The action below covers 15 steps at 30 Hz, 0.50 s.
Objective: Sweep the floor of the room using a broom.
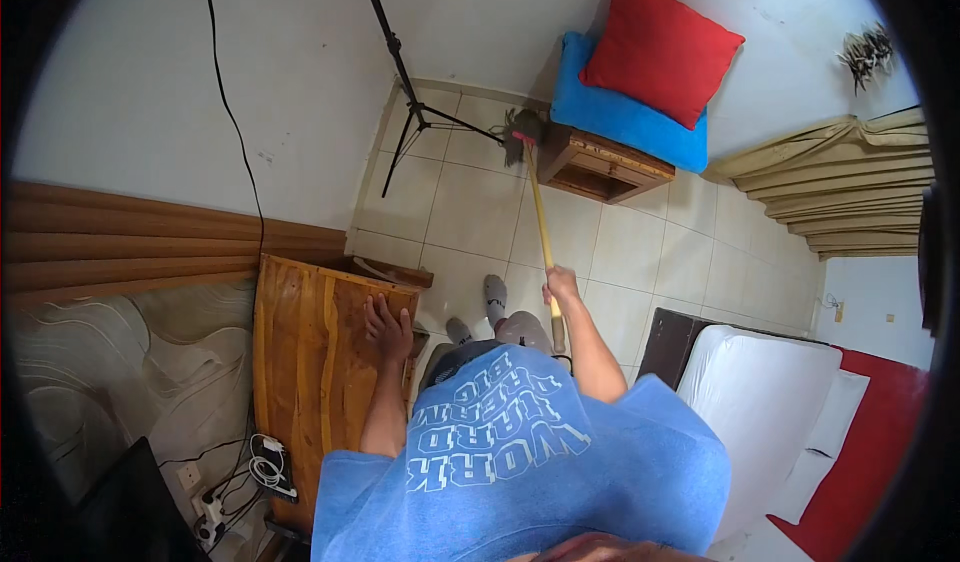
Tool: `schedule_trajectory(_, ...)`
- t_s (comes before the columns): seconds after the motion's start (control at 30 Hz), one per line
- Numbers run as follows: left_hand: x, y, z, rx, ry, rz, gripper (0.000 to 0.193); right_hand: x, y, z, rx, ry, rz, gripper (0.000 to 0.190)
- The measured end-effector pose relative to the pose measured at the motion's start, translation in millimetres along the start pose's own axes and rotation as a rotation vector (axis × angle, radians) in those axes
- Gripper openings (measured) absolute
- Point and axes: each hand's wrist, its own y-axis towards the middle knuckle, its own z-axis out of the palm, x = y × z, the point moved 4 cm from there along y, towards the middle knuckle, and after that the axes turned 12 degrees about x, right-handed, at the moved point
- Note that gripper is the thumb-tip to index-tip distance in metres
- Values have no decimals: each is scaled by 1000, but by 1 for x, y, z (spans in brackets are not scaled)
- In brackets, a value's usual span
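In my right hand (pixel 561 284) is the pale yellow handle (pixel 541 220) of a mop, gripped near its lower end in the picture. The mop's dark, stringy head (pixel 517 134), with a red fitting, rests on the tiled floor (pixel 472 202) beside a tripod leg and a small wooden cabinet (pixel 607 164). My left hand (pixel 388 329) lies with spread fingers on the top of a wooden desk (pixel 315 352), near its edge, and holds nothing. An open drawer (pixel 390 271) juts from the desk's far end.
A black tripod (pixel 412 100) stands in the corner. A blue cushion (pixel 630 111) and a red pillow (pixel 664 48) sit on the cabinet. To the right is a bed (pixel 757 389) with white bedding, and a beige curtain (pixel 817 179). Cables (pixel 270 464) lie on the desk at lower left.
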Motion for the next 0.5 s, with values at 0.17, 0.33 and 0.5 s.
schedule_trajectory(0.17, -3, 4, 3, -26, 16, 47, 66, 52, 63, -15, 11, 7, -53, 23)
schedule_trajectory(0.33, 4, 0, 5, -5, 4, -5, 66, 50, 40, -24, 71, -134, -87, 23)
schedule_trajectory(0.5, 0, 2, 1, -10, -2, 2, 66, 56, 41, -51, 150, -272, -48, 23)
